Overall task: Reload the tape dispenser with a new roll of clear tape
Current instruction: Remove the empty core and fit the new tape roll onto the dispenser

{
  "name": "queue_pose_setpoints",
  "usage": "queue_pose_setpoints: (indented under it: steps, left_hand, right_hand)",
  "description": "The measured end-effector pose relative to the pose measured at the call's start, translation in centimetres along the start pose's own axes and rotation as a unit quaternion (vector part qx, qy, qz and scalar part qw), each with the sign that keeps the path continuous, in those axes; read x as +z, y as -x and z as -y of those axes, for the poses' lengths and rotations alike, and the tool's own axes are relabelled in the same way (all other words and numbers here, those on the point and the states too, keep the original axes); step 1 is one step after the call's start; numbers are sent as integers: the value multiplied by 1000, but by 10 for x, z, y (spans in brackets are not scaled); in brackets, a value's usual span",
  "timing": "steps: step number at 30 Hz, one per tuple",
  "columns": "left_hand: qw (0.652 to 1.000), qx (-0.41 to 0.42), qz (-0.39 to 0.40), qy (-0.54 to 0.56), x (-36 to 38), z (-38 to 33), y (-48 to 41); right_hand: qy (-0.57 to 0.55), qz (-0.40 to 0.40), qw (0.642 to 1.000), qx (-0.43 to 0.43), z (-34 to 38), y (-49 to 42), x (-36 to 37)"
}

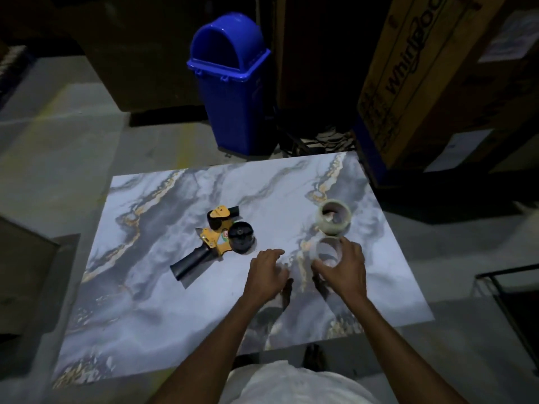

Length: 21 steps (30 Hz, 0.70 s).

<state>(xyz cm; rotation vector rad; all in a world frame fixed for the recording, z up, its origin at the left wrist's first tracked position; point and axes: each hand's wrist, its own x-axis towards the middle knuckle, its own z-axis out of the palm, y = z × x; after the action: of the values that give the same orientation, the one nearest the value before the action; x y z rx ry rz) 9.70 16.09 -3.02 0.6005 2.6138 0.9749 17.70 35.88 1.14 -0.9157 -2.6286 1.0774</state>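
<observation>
A yellow and black tape dispenser (pixel 217 239) lies on its side near the middle of the marble-patterned table (pixel 151 301), its black handle pointing to the near left and its black hub bare. A full roll of clear tape (pixel 333 219) stands at the right of the table. Just in front of it is a thin, pale tape core (pixel 329 252), with the fingers of my right hand (pixel 345 268) curled around it. My left hand (pixel 267 274) hovers palm down between the dispenser and the core, fingers spread, holding nothing.
A blue swing-lid bin (pixel 233 83) stands on the floor beyond the table's far edge. A large cardboard box (pixel 414 77) leans at the far right. A dark box edge (pixel 26 258) sits to the left, and a dark frame (pixel 513 298) to the right.
</observation>
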Motion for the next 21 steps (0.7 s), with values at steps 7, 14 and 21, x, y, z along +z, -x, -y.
queue_pose_setpoints:
  steps: [7, 14, 21]
  left_hand:
    - [993, -29, 36, -105, 43, -34, 10]
    - [993, -41, 9, -109, 54, -37, 16]
    - [994, -76, 1, -75, 27, -43, -7]
  right_hand:
    - [39, 17, 999, -26, -62, 8, -18]
    - [91, 51, 994, -31, -68, 6, -21]
    - [96, -9, 994, -48, -35, -36, -10]
